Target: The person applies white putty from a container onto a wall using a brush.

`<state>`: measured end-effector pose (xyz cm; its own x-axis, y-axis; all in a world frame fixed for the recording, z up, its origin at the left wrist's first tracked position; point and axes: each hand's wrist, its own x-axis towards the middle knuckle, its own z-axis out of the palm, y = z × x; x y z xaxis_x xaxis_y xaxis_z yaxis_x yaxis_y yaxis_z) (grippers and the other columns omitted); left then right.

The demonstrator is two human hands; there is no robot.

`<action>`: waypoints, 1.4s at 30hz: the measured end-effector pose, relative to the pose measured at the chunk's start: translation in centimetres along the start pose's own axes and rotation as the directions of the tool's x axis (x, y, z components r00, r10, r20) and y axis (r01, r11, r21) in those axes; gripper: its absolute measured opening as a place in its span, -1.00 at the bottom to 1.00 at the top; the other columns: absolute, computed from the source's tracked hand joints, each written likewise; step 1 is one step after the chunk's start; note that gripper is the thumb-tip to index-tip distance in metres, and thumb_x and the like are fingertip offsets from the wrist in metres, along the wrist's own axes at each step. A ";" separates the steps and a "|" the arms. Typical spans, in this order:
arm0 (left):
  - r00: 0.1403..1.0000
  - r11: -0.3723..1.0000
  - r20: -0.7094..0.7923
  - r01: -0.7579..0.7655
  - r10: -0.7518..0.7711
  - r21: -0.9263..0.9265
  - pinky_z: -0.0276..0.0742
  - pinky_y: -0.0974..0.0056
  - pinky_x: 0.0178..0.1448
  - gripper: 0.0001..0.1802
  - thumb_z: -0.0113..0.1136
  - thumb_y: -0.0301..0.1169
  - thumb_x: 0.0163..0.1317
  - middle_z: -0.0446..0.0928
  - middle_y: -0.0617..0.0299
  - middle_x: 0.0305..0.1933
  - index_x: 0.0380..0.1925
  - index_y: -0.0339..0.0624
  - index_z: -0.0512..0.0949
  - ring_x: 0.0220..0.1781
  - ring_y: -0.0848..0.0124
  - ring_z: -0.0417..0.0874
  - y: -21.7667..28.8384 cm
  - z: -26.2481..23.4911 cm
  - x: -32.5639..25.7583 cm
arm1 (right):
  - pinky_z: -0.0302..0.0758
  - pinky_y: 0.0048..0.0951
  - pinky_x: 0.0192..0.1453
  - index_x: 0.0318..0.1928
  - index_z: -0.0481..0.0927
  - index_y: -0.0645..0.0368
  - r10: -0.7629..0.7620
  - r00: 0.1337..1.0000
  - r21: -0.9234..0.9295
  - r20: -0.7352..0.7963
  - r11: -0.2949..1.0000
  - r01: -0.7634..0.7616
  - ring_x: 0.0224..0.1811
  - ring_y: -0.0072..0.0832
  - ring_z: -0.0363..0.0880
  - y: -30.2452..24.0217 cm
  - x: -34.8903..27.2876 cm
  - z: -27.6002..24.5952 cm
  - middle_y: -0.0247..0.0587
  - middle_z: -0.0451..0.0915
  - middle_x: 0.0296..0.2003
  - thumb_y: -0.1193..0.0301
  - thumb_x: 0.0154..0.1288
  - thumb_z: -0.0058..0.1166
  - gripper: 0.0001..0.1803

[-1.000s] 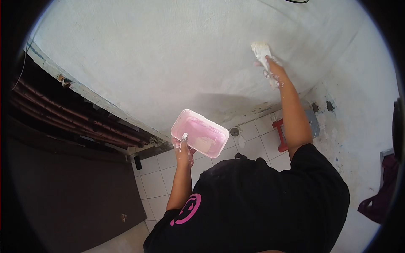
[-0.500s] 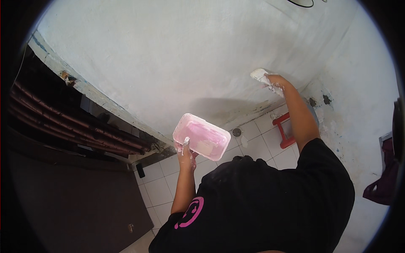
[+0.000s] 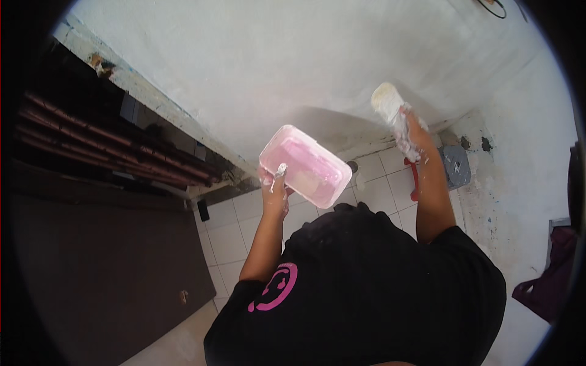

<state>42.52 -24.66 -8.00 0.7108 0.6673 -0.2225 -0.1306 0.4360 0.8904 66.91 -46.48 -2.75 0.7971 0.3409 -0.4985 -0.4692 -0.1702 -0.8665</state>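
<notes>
My left hand (image 3: 276, 192) grips a shallow rectangular pink tub (image 3: 342, 177) by its near left edge, the thumb over the rim and the fingers underneath. Pale pink and whitish paint coats the inside of the tub. White smears cover the thumb. My right hand (image 3: 414, 131), streaked with white paint, is closed around a wide paintbrush (image 3: 386, 100) with a pale, rounded head. The brush head points up and left in front of the whitish wall (image 3: 256, 67); whether it touches the wall I cannot tell. The hand hides its handle.
A red stool (image 3: 415, 180) and a grey, paint-spotted block-shaped thing (image 3: 455, 166) stand on the tiled floor (image 3: 229, 244) beneath my right arm. To the left are dark striped curtains (image 3: 122, 152) and a brown panel (image 3: 110, 274). Purple cloth (image 3: 549, 274) hangs at the right.
My right hand has turned the brush to a more upright angle, raising its head slightly. The tub and my left hand now appear higher and a little farther right; the view has shifted too.
</notes>
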 end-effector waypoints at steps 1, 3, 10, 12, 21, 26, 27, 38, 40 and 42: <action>1.000 1.000 0.015 0.013 -0.014 0.020 0.53 0.01 0.04 -0.41 0.06 -0.33 0.22 0.20 0.09 0.20 0.21 0.02 0.07 0.21 0.17 0.35 0.2 0.0 0.1 | 0.15 -0.57 -0.79 -0.08 0.37 0.00 0.015 1.000 -0.006 0.010 1.000 -0.015 -0.80 -0.64 0.21 1.1 -1.1 1.2 -0.36 0.39 -0.63 0.03 0.29 -0.11 -0.63; 0.999 0.999 0.010 0.038 -0.038 0.038 0.54 0.01 0.03 -0.42 0.05 -0.33 0.23 0.20 0.10 0.20 0.21 0.02 0.07 0.21 0.19 0.35 0.0 -0.3 0.3 | 0.15 -0.60 -0.82 0.01 0.35 0.05 -0.105 0.984 0.041 0.145 0.994 0.100 -0.81 -0.64 0.24 2.7 -2.7 2.8 -0.33 0.41 -0.61 0.11 0.27 -0.07 -0.60; 0.999 1.000 0.038 -0.010 0.010 -0.004 0.64 0.19 -0.19 -0.39 0.12 -0.30 0.18 0.28 0.12 0.11 0.18 0.02 0.07 0.06 0.28 0.46 -0.7 -0.3 0.6 | 0.10 -0.65 -0.82 0.05 0.33 0.07 -0.080 0.979 0.166 0.187 0.985 0.049 -0.81 -0.66 0.24 4.1 -2.5 4.5 -0.31 0.43 -0.60 0.18 0.26 -0.03 -0.59; 0.999 1.000 0.028 -0.019 0.020 -0.012 0.64 0.21 -0.18 -0.39 0.11 -0.30 0.18 0.28 0.12 0.11 0.18 0.02 0.07 0.06 0.29 0.46 -0.8 -0.3 0.3 | 0.13 -0.67 -0.78 0.01 0.35 0.08 -0.086 0.938 0.114 0.337 0.992 0.050 -0.74 -0.68 0.29 3.4 -2.8 4.3 -0.36 0.45 -0.58 0.17 0.27 -0.02 -0.62; 0.999 0.999 -0.013 -0.040 0.040 0.003 0.64 0.24 -0.17 -0.42 0.07 -0.40 0.19 0.27 0.12 0.12 0.18 -0.01 0.07 0.07 0.31 0.45 -0.2 -0.2 -0.4 | 0.23 -0.67 -0.53 -0.20 0.42 0.23 -0.320 0.760 -0.291 0.566 0.785 0.547 -0.61 -0.76 0.25 0.6 -6.0 7.1 -0.45 0.39 -0.58 0.33 0.33 -0.03 -0.80; 0.998 0.998 -0.030 -0.061 0.061 -0.003 0.64 0.27 -0.18 -0.43 0.06 -0.41 0.19 0.27 0.12 0.11 0.17 -0.03 0.07 0.07 0.33 0.45 -0.8 -0.5 -0.2 | 0.27 -0.55 -0.51 -0.24 0.41 0.33 -0.368 0.723 -0.328 0.585 0.708 0.625 -0.60 -0.70 0.27 1.1 -5.0 7.5 -0.39 0.37 -0.63 0.28 0.33 -0.04 -0.70; 0.998 0.998 -0.029 -0.063 0.063 -0.004 0.64 0.27 -0.18 -0.43 0.06 -0.41 0.19 0.27 0.12 0.11 0.17 -0.03 0.07 0.07 0.33 0.45 -0.7 -0.3 -0.2 | 0.27 -0.54 -0.51 -0.24 0.41 0.33 -0.357 0.737 -0.295 0.574 0.749 0.593 -0.60 -0.70 0.27 1.3 -5.1 7.5 -0.38 0.37 -0.64 0.28 0.33 -0.04 -0.71; 0.998 0.998 0.003 -0.057 0.057 0.022 0.64 0.24 -0.18 -0.43 0.04 -0.43 0.20 0.24 0.12 0.12 0.17 -0.02 0.04 0.06 0.31 0.45 -0.2 -0.2 -0.3 | 0.42 -0.11 -0.24 -0.02 0.37 0.33 -0.159 0.747 -0.712 0.646 0.229 0.664 -0.26 0.04 0.51 -0.6 -8.3 8.5 0.11 0.55 -0.38 0.25 0.18 0.01 -0.55; 0.999 0.998 0.014 -0.052 0.051 0.037 0.64 0.24 -0.17 -0.43 0.04 -0.44 0.20 0.23 0.12 0.12 0.17 -0.01 0.05 0.05 0.31 0.45 -0.1 -0.3 -0.1 | 0.42 -0.12 -0.25 -0.11 0.40 0.31 -0.149 0.725 -0.708 0.672 0.156 0.688 -0.30 0.03 0.51 -0.6 -8.0 8.6 0.10 0.55 -0.40 0.28 0.15 0.02 -0.62; 0.999 0.998 0.029 -0.047 0.045 0.052 0.64 0.23 -0.17 -0.44 0.04 -0.44 0.20 0.22 0.12 0.13 0.16 -0.01 0.05 0.05 0.31 0.45 -0.2 -0.3 0.0 | 0.43 -0.12 -0.26 -0.20 0.43 0.28 -0.139 0.705 -0.701 0.696 0.082 0.708 -0.34 0.02 0.51 -1.1 -8.2 8.8 0.09 0.55 -0.42 0.31 0.13 0.04 -0.68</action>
<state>42.35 -24.53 -8.30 0.7240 0.6684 -0.1705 -0.1278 0.3728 0.9191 57.53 -40.99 2.47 0.3624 0.9071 -0.2143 0.7926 -0.4209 -0.4411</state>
